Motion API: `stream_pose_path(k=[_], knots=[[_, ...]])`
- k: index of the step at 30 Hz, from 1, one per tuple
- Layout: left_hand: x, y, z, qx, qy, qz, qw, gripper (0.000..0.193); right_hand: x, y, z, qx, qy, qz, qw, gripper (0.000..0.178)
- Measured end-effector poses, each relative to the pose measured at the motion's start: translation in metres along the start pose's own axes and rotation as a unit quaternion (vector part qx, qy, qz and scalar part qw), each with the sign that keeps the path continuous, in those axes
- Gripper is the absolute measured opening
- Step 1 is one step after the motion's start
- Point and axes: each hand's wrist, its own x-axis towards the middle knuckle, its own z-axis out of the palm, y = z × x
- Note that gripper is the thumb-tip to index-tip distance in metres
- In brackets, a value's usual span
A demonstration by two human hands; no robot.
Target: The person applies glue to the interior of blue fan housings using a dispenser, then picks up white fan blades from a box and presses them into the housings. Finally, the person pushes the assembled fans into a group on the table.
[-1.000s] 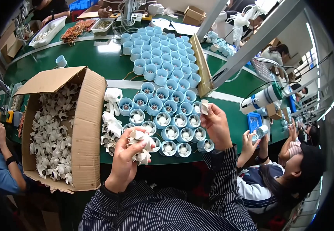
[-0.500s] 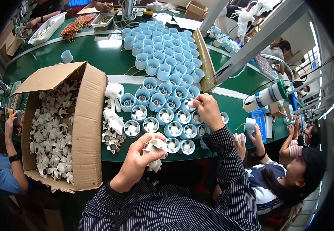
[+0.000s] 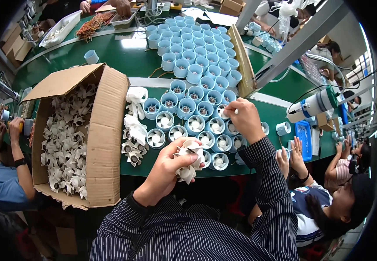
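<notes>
Green table (image 3: 119, 61), impellers (image 3: 186, 173) partly behind fingers (image 3: 182, 162)

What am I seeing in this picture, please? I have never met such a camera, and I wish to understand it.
There is no machine arm: the left hand and right hand belong to the person in the striped shirt. The camera sits on that person's head, looking down; its wide lens bends straight edges. On the green table stand many blue cups, some with white fans inside. To the left, an open cardboard box contains more loose fans. The left hand holds a few fans; the right fingertips are at a fan in one cup.
</notes>
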Motion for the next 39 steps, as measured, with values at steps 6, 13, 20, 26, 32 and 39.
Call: stream_pose_path(k=[6, 13, 20, 26, 32, 39], knots=[[0.003, -0.002, 0.009, 0.009, -0.022, -0.004, 1.000, 0.042, -0.009, -0.019, -0.021, -0.004, -0.001, -0.021, 1.000, 0.015], [-0.001, -0.002, 0.003, 0.018, -0.011, -0.007, 1.000, 0.043, -0.033, -0.109, -0.064, 0.172, -0.083, -0.208, 0.959, 0.018], [0.006, -0.006, 0.012, 0.028, -0.045, -0.014, 0.999, 0.041, -0.039, -0.104, -0.071, 0.121, -0.091, -0.330, 0.932, 0.015], [0.008, 0.000, 0.014, 0.061, -0.060, -0.045, 0.995, 0.046, -0.029, -0.072, -0.072, 0.160, 0.014, -0.254, 0.954, 0.011], [0.006, 0.005, 0.017, 0.061, -0.064, -0.047, 0.995, 0.045, 0.017, 0.003, -0.060, 0.144, 0.086, 0.048, 0.985, 0.011], [-0.002, 0.001, 0.009, 0.037, -0.049, -0.041, 0.997, 0.046, 0.037, 0.050, -0.024, 0.076, -0.008, 0.051, 0.996, 0.018]])
